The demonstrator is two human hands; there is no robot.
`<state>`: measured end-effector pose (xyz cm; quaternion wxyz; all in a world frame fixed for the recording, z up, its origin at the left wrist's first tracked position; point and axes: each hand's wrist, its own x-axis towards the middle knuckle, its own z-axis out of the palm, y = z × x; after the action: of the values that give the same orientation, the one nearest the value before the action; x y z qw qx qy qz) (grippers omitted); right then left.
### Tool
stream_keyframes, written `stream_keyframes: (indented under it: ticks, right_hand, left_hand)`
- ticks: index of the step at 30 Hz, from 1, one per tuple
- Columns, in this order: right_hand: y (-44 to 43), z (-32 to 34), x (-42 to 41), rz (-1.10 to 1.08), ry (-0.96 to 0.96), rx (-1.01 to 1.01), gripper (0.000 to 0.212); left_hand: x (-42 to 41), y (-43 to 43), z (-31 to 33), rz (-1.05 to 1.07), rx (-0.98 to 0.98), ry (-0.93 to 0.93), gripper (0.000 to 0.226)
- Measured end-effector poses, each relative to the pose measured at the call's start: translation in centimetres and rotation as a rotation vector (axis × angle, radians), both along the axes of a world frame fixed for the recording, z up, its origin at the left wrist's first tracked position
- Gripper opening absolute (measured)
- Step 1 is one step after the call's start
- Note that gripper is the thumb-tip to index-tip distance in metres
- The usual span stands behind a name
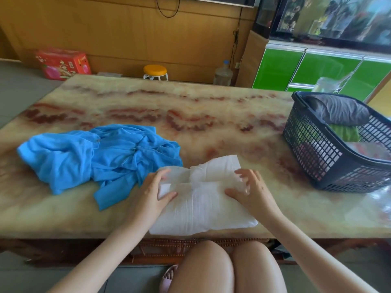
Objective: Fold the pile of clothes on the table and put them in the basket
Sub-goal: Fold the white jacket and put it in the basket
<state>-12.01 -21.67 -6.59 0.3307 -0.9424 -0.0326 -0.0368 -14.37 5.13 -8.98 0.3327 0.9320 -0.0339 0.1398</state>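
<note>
White cloth (201,208) lay half-folded at 6 o'clock on the counter (190,115), long axis 9-to-3, our left hand (152,191) and right hand (251,191) pinching its ends; basket (313,144) sat at 2 o'clock, nearer the right.

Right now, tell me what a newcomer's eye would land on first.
A bright blue garment lies crumpled on the left of the table. At the near edge, the left grip and right grip pinch a half-folded white garment. A dark basket, already holding clothes, sits at the right.
</note>
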Motion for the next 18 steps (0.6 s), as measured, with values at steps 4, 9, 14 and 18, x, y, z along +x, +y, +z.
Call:
stream_keyframes:
  ticks: [4,9,14,18]
  right_hand:
    - [-1.8,0.2,-0.9,0.424,-0.314,-0.014,0.036]
    - [-4.2,-1.1,-2.2,0.627,-0.013,-0.193,0.092]
    - [-3.8,-1.5,-2.0,0.500,0.009,-0.206,0.083]
    - [-3.0,-0.1,-0.9,0.369,0.051,0.182,0.045]
  left_hand:
    - [-1.4,0.6,0.5,-0.334,0.053,-0.169,0.042]
    - [-3.4,2.4,0.6,-0.512,-0.134,0.194,0.058]
    - [-3.6,3.4,-0.3,-0.515,0.122,0.160,0.084]
    - [-2.7,2.9,0.2,-0.255,-0.082,0.023,0.039]
